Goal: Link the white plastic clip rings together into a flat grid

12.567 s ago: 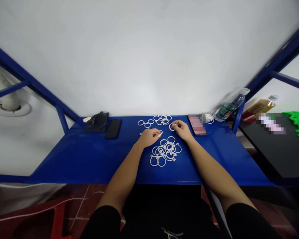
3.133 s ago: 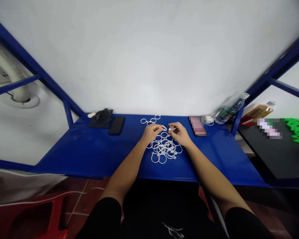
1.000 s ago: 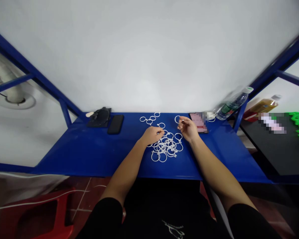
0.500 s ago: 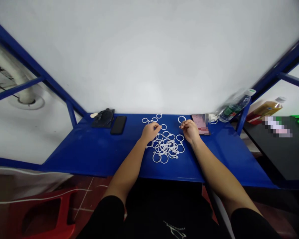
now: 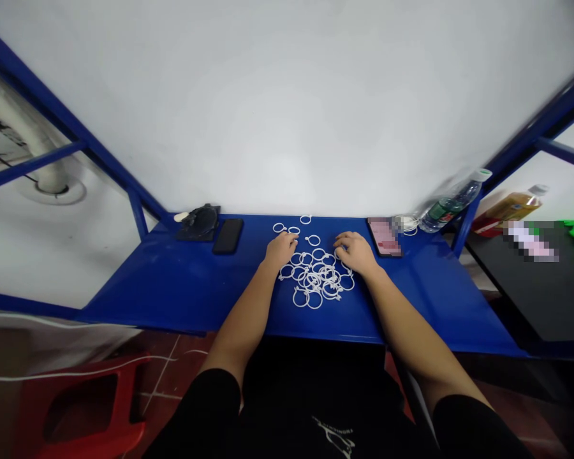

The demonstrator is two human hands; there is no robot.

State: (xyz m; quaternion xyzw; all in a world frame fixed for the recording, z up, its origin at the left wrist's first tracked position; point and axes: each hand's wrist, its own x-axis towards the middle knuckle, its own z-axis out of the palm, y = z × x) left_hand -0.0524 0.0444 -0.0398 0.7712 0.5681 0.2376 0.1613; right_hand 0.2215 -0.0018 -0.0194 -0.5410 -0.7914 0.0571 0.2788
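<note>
A heap of several white plastic rings (image 5: pixel 316 279) lies on the blue table (image 5: pixel 182 287), between my two hands. My left hand (image 5: pixel 280 248) rests palm down at the heap's back left edge, its fingers loosely stretched onto the rings there. My right hand (image 5: pixel 356 253) is at the back right edge, with its fingers curled down onto the rings. What they hold, if anything, is hidden. A few single rings (image 5: pixel 305 220) lie apart near the wall, and one ring (image 5: pixel 312 240) sits between my fingertips.
A black phone (image 5: pixel 228 236) and a dark bundle (image 5: pixel 198 221) lie at the back left. A phone with a pink screen (image 5: pixel 385 236) and a water bottle (image 5: pixel 452 201) are at the back right. A black table (image 5: pixel 530 287) adjoins on the right, and a red stool (image 5: pixel 76 408) stands lower left.
My right hand has come back from the table's far side, where it held a ring up, and dropped onto the heap. My left hand has moved slightly left and lowered. The camera shifted a little.
</note>
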